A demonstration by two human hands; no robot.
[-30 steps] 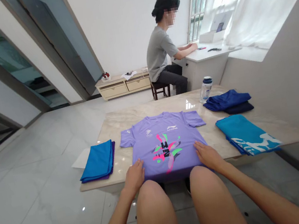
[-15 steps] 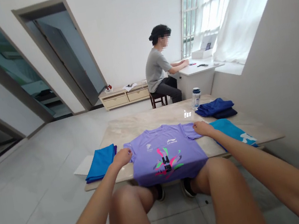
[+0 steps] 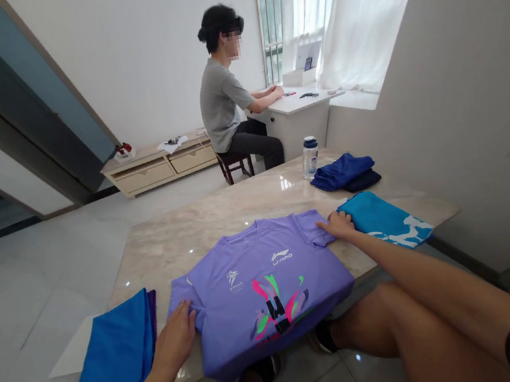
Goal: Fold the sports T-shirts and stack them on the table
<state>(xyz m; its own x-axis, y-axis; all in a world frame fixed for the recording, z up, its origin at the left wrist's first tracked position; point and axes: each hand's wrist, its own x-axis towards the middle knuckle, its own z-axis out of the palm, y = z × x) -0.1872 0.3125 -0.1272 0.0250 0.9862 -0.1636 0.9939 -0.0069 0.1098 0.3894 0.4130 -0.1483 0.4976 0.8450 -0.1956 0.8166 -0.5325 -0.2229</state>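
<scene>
The purple short-sleeved fabric shirt [image 3: 236, 306] lies print-up, overhanging the near edge of the pale marble-patterned desk [image 3: 191, 219]. Sleeve-straightening seems in hand: left hand [image 3: 175, 340] and right hand [image 3: 340, 224], fingers loosely bent, touch opposite sleeves; whether they pinch, I cannot tell. Folding would call for matched holds.

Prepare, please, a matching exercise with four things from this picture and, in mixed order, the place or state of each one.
1. Lilac T-shirt
2. Water bottle
3. Bright blue cloth
4. Seated person

A. At the white desk
B. Spread between left hand and right hand
C. Upright, by dark blue clothes
D. Folded, purple cloth at its edge

Pairs: 1-B, 2-C, 3-D, 4-A
</scene>
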